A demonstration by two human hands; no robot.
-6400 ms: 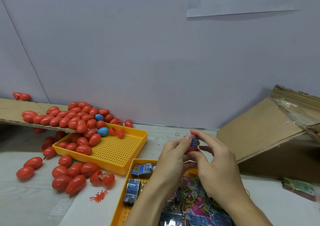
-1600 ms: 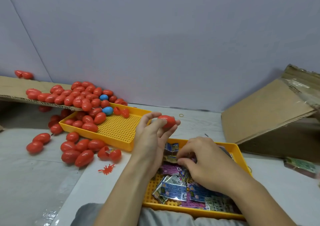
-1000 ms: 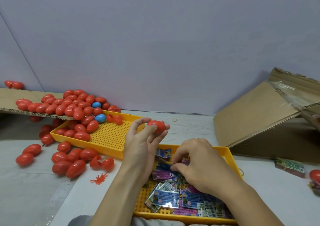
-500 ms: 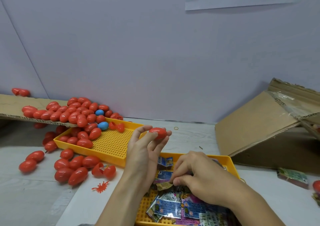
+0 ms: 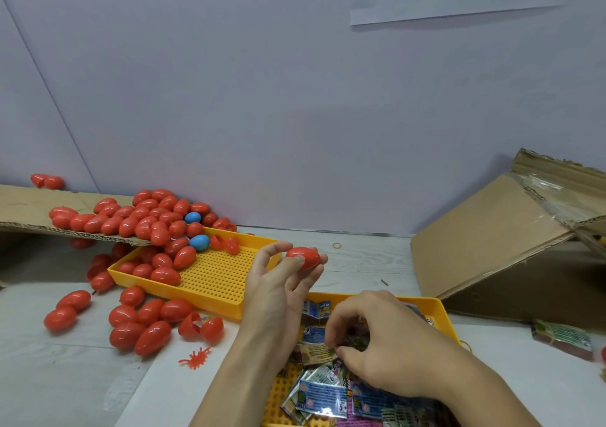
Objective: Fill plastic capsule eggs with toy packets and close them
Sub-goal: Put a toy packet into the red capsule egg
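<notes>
Left hand (image 5: 278,282) raised above the near yellow tray (image 5: 442,312), thumb and fingertips pinching a closed red egg (image 5: 303,257). Right hand (image 5: 387,344) lowered palm-down into that tray, curled fingers pinching a toy packet (image 5: 355,343) among the others.

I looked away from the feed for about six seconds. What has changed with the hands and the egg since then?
The hands parted. The left hand now holds a closed red egg alone, raised over the table; the right hand went down into the near tray and pinches at the packets. The egg pile and far tray look unchanged.
</notes>
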